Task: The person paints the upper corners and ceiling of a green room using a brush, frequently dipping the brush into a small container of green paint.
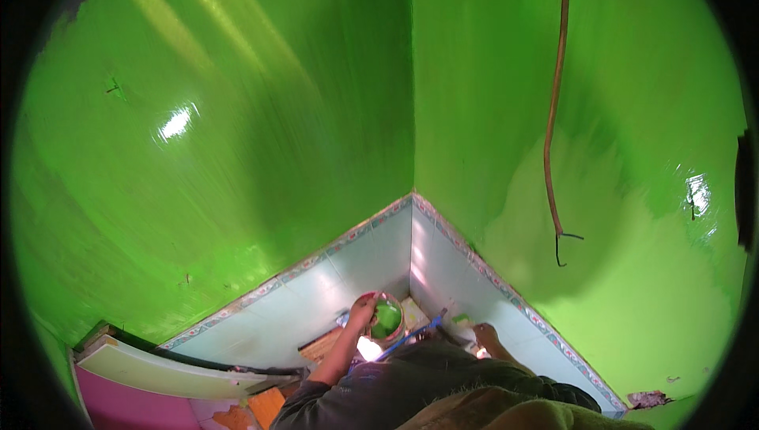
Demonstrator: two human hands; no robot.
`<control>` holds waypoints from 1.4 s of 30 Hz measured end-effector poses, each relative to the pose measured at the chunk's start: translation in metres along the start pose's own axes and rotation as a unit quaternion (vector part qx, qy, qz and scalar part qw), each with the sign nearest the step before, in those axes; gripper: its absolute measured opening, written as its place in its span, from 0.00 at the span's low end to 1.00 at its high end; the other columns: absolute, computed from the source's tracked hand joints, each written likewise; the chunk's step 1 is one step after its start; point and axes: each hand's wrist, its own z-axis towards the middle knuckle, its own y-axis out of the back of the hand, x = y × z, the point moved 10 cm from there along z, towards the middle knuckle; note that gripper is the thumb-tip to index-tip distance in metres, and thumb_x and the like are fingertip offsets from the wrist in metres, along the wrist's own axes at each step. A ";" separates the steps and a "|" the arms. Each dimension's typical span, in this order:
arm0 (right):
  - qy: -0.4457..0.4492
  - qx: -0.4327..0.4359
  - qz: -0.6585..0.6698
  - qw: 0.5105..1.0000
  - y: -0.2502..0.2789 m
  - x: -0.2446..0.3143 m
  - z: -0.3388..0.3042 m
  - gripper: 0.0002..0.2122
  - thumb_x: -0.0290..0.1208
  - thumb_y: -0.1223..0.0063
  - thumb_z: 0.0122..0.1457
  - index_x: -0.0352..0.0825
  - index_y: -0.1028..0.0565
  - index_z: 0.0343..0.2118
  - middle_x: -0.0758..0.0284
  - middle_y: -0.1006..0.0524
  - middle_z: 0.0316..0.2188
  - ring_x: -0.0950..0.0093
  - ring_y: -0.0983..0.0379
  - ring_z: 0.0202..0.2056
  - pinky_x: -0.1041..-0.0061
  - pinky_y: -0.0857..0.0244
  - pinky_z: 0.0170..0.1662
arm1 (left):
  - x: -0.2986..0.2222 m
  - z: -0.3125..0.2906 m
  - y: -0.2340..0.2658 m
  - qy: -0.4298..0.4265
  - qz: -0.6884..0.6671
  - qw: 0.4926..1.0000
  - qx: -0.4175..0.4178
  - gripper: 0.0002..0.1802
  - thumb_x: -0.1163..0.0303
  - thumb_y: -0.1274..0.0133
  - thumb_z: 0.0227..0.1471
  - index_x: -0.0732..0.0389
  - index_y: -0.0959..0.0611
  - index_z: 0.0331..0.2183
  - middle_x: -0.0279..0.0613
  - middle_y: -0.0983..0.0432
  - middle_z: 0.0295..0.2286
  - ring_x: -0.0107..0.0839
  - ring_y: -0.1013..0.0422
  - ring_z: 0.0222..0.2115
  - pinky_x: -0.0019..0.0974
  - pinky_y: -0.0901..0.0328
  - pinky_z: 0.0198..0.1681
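Observation:
My left hand (pixel 362 308) grips the rim of a small can of green paint (pixel 387 319), held low in front of my body near the room's corner. A blue-handled tool (pixel 417 332), likely a brush, slants just right of the can. My right hand (pixel 484 335) hangs lower right, close to the tiled wall base; its fingers are too small and dim to read. My dark sleeves and clothing fill the bottom middle.
Two glossy bright green walls (pixel 261 130) meet at a corner, with pale tiles and a patterned border strip (pixel 316 260) below. A brown cord (pixel 553 114) hangs down the right wall. White and pink boards (pixel 150 375) lie at lower left.

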 end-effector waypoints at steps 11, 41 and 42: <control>0.062 -0.023 0.044 0.997 -0.005 0.026 0.008 0.13 0.38 0.50 0.57 0.30 0.26 0.35 0.70 0.31 0.14 0.80 0.35 0.13 0.77 0.39 0.17 | -0.002 -0.005 -0.020 0.030 -0.034 0.999 0.029 0.16 0.59 0.54 0.55 0.64 0.24 0.33 0.36 0.30 0.21 0.23 0.36 0.14 0.27 0.40 0.16; 0.015 0.092 0.147 0.985 -0.031 0.080 -0.002 0.10 0.31 0.52 0.61 0.32 0.27 0.42 0.76 0.34 0.16 0.87 0.41 0.15 0.84 0.48 0.18 | 0.058 -0.014 0.059 0.057 -0.040 0.991 -0.110 0.22 0.56 0.52 0.55 0.69 0.24 0.37 0.39 0.29 0.24 0.26 0.34 0.20 0.31 0.38 0.23; 0.009 0.093 0.149 0.984 -0.031 0.076 0.000 0.11 0.32 0.52 0.61 0.32 0.27 0.43 0.76 0.34 0.16 0.87 0.41 0.15 0.84 0.48 0.18 | 0.059 -0.015 0.064 0.062 -0.043 0.990 -0.118 0.20 0.57 0.53 0.55 0.68 0.24 0.35 0.38 0.30 0.23 0.26 0.35 0.21 0.31 0.40 0.24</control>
